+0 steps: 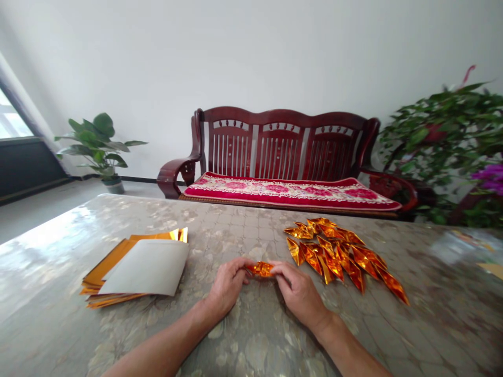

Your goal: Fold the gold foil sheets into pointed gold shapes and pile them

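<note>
Two hands — left [228, 287], right [301, 292] — pinch folded gold foil [259, 269].

Folded foil piece [260, 269] sitting between left hand [228, 285] and right hand [298, 290], both hands gripping it over table [243, 230]. Stack of foil sheets [133, 267] lying on table, left of hands, single sheet [145, 267] resting on top. Pile of folded foil pieces [334, 251] lying on table, just beyond right hand. Wooden bench [283, 152] standing behind table, cushion [291, 191] lying on seat. Potted plant [98, 146] standing on floor [58, 209], left of bench; leafy plant [440, 136] standing right of bench. Window [11, 118] sitting far left, behind potted plant.
</note>
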A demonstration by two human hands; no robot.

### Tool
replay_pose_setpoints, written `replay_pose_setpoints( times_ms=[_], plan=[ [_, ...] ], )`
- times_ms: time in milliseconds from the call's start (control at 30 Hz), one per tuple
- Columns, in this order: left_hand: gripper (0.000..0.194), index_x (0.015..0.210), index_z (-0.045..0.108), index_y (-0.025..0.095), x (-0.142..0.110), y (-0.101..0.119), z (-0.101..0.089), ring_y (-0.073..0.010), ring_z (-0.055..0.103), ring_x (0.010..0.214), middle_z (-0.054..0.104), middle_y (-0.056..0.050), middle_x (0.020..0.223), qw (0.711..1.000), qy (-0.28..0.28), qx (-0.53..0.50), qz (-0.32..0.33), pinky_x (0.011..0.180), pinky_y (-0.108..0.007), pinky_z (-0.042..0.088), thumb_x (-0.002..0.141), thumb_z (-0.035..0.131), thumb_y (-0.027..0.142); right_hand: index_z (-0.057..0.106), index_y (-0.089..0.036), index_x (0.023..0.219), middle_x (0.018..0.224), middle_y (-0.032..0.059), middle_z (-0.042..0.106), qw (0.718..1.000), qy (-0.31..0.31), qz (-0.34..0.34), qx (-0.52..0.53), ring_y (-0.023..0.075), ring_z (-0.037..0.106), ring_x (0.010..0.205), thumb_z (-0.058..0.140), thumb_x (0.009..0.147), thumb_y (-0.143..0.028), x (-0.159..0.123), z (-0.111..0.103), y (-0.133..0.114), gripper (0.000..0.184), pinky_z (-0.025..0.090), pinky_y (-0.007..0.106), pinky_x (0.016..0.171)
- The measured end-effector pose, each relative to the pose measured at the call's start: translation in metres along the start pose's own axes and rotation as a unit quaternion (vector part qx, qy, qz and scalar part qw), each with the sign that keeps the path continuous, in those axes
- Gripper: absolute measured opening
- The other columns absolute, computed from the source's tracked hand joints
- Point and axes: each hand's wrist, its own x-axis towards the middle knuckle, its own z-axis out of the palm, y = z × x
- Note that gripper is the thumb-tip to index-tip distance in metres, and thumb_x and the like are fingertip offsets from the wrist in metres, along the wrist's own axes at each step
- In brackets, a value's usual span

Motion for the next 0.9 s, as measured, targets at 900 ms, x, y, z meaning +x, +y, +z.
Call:
replay_pose_setpoints(
  times_ms=[900],
  plan=[
    [0.006,0.09,0.061,0.021,0.001,-0.006,-0.002,-0.0133,0.071,0.082,0.075,0.003,0.085,0.995,0.04,0.011,0.095,0.074,-0.021,0.05,0.087,0.058,0.016,0.07,-0.026,0.099,0.092,0.0002,0.076,0.999,0.035,-0.005,-0.015,0.016,0.073,0.085,0.053,0.092,-0.016,-0.002,0.003,0.011,0.021,0.057,0.026,0.079]
  ],
)
